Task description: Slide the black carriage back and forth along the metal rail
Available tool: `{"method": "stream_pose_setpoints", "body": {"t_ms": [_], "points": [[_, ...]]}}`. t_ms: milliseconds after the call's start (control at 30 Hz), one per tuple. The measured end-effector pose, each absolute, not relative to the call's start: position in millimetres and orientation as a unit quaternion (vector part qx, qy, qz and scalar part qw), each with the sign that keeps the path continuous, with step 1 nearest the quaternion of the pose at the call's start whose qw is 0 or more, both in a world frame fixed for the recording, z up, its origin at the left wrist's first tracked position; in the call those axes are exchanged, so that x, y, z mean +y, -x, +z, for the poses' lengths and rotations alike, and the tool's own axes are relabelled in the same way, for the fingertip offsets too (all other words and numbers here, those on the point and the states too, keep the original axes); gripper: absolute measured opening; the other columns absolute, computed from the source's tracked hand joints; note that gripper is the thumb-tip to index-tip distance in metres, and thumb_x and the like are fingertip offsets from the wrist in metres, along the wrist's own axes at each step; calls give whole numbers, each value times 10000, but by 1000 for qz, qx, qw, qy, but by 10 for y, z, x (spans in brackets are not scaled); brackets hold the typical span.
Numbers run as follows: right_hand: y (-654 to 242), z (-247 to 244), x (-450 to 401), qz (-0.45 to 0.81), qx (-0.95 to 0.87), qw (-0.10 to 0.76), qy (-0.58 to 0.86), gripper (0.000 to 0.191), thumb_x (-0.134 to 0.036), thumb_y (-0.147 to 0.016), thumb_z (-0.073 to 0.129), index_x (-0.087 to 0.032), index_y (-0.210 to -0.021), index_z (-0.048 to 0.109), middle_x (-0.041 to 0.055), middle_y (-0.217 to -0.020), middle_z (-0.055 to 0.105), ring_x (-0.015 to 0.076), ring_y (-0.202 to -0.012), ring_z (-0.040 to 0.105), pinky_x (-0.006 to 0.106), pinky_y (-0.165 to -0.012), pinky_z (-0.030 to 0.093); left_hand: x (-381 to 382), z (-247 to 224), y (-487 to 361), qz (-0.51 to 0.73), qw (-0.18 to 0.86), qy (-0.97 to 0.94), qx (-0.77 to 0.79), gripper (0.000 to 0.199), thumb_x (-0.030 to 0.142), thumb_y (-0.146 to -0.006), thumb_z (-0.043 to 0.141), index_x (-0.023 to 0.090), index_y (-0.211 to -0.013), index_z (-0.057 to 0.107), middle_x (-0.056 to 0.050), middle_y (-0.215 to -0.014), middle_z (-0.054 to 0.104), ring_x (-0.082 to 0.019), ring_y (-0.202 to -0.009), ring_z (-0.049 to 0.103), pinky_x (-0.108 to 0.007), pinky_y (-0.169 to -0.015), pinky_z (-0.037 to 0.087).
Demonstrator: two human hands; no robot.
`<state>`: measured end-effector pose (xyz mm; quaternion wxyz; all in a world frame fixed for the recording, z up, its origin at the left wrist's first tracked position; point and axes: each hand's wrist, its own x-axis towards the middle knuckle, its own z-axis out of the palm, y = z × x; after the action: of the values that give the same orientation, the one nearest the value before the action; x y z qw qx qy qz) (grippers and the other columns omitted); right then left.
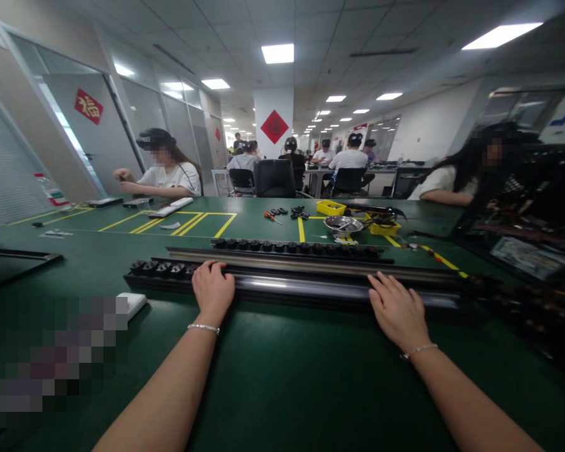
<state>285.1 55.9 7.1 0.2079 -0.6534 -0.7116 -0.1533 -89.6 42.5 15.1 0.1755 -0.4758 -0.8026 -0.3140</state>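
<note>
We have a long black bar [301, 285] lying on the green table [292, 376] in front of us. Our left hand [213, 290] rests on the bar toward its left end, fingers bent over it; we cannot tell if they squeeze. Our right hand [399, 312] lies toward the bar's right end, fingers loose and stretched out. Beyond the bar we see a row of black knobs [287, 247], a screwdriver [268, 215] and a shiny bowl [332, 223].

Bare forearms [167, 383] wear 2 thin silver bracelets [204, 327], 1 each.
</note>
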Motion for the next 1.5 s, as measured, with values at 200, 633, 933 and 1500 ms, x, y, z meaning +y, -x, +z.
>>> {"method": "stream_pose_setpoints", "body": {"t_ms": [200,633,933,1500], "points": [[-2833,97,548,-151,-713,200,654,493,-371,-919,213,-242,-1269,534,39,-1368,483,215,-1271,390,472,-1029,290,398,176,870,-310,153,471,-812,314,221,-753,455,167,-1005,634,-128,-1214,528,-288,-1162,443,-416,-965,380],[-2803,126,536,-141,-708,236,651,441,-314,-889,302,-229,-1223,577,50,-1341,512,216,-1244,418,440,-1005,321,422,208,861,-293,142,480,-814,354,237,-764,439,152,-1076,584,-141,-1143,569,-310,-1103,480,-427,-928,411],[-2833,117,554,-145,-714,232,645,433,-320,-894,315,-224,-1222,580,48,-1337,517,218,-1238,428,411,-968,354,280,195,889,-332,130,448,-820,562,309,-769,479,75,-1277,430,-181,-1277,501,-308,-1232,403,-447,-1041,313],[-2827,110,559,-130,-710,243,649,445,-330,-889,306,-227,-1225,579,39,-1341,512,218,-1245,417,417,-990,321,176,194,979,-295,60,429,-851,620,452,-810,434,102,-1321,420,-195,-1255,530,-334,-1215,430,-479,-989,355]]}}
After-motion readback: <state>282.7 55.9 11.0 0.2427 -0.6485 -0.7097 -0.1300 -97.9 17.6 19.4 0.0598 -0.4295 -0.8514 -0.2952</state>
